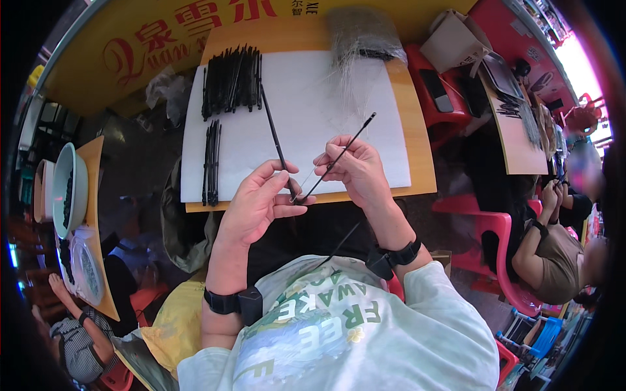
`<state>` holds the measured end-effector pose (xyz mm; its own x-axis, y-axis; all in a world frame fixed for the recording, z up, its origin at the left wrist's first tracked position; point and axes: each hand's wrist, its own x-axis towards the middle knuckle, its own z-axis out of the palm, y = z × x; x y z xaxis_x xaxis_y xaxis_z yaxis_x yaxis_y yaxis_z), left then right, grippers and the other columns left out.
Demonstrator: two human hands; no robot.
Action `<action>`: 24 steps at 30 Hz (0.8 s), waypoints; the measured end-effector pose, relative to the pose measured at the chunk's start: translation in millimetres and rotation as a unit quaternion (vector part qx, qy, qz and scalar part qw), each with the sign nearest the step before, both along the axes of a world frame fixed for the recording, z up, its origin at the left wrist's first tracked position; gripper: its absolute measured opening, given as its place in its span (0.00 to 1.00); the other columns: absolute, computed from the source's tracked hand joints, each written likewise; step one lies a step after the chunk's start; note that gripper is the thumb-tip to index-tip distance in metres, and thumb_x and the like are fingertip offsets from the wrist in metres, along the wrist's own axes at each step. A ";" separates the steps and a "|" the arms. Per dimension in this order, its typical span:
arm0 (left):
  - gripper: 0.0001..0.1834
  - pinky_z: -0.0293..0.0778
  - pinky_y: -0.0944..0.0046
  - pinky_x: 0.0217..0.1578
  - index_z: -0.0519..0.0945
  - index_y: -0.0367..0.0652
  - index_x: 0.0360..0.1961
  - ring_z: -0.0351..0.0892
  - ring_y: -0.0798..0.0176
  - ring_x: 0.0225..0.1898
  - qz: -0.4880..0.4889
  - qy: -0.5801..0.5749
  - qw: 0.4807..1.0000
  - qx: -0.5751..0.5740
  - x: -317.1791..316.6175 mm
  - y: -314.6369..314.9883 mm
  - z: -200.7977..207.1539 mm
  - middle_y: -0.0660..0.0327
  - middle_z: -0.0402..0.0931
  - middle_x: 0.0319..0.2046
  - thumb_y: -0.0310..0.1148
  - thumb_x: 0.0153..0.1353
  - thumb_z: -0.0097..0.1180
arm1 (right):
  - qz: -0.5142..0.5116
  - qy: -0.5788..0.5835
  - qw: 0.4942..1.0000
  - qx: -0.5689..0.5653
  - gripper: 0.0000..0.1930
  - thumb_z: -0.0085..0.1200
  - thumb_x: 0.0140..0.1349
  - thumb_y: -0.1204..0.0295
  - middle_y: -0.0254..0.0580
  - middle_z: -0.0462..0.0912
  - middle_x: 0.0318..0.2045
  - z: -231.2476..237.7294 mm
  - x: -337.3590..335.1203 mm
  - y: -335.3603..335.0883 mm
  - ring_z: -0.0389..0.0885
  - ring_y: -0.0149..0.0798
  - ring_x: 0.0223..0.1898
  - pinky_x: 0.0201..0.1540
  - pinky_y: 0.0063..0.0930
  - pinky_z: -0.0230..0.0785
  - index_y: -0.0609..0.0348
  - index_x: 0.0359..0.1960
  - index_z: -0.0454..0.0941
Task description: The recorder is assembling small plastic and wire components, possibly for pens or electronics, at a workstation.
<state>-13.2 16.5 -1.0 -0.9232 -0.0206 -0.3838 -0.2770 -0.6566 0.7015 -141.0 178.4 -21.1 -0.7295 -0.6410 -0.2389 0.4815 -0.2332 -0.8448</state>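
Observation:
My left hand pinches the lower end of a thin black stick, which slants up and left over the white sheet. Between thumb and fingers, my right hand grips a second black stick, tilted up to the right. The two sticks' lower ends come close together at my left fingertips; whether they are joined, I cannot tell. A fine pale strand stretches between my hands. Beyond them lies a large row of black sticks, with a smaller group nearer to me.
The white sheet covers most of a wooden table. At its far right, a clear bag spills fine pale strands. A red stool bears a phone. People sit at side tables left and right; a pink chair stands at right.

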 end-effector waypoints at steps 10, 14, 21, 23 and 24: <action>0.11 0.84 0.63 0.35 0.69 0.38 0.47 0.83 0.52 0.37 -0.006 0.007 1.000 -0.023 5.0 1.1 7.8 0.59 0.74 0.31 0.31 0.70 0.39 | 0.011 -0.054 0.998 0.016 0.07 0.52 0.64 0.70 0.45 0.82 0.28 -8.0 -0.5 -3.1 0.83 0.30 0.26 0.27 0.19 0.74 0.61 0.36 0.72; 0.11 0.84 0.64 0.35 0.69 0.38 0.47 0.83 0.52 0.37 -0.015 0.013 0.999 -0.030 5.7 2.9 10.2 0.60 0.74 0.31 0.31 0.70 0.39 | 0.012 -0.060 0.998 0.024 0.08 0.52 0.64 0.69 0.45 0.82 0.28 -10.0 -1.7 -3.2 0.82 0.30 0.25 0.27 0.19 0.74 0.61 0.36 0.72; 0.11 0.83 0.64 0.38 0.70 0.39 0.47 0.83 0.53 0.38 -0.040 0.028 0.997 -0.060 5.4 5.0 8.5 0.61 0.74 0.32 0.32 0.70 0.40 | 0.025 -0.071 0.997 0.022 0.09 0.54 0.64 0.69 0.45 0.82 0.28 -12.0 -2.7 0.5 0.82 0.30 0.25 0.29 0.19 0.75 0.62 0.36 0.72; 0.12 0.83 0.64 0.39 0.71 0.38 0.48 0.83 0.55 0.38 -0.041 0.027 0.997 -0.056 5.4 4.5 9.0 0.62 0.73 0.31 0.33 0.70 0.40 | 0.028 -0.065 0.997 0.019 0.09 0.54 0.63 0.69 0.46 0.82 0.29 -11.0 -2.2 1.5 0.83 0.31 0.27 0.29 0.19 0.76 0.63 0.36 0.72; 0.13 0.82 0.63 0.40 0.71 0.38 0.48 0.82 0.57 0.38 -0.042 0.027 0.997 -0.051 5.6 4.2 9.5 0.63 0.72 0.31 0.34 0.70 0.41 | 0.031 -0.059 0.998 0.016 0.10 0.54 0.63 0.69 0.46 0.82 0.29 -10.8 -1.9 1.8 0.83 0.32 0.28 0.30 0.19 0.76 0.65 0.36 0.73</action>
<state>-7.6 20.7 8.5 -0.9426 0.0207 -0.3333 -0.2878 -0.5566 0.7793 -142.9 180.2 -31.9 -0.6535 -0.6751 -0.3425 0.5913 -0.1728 -0.7877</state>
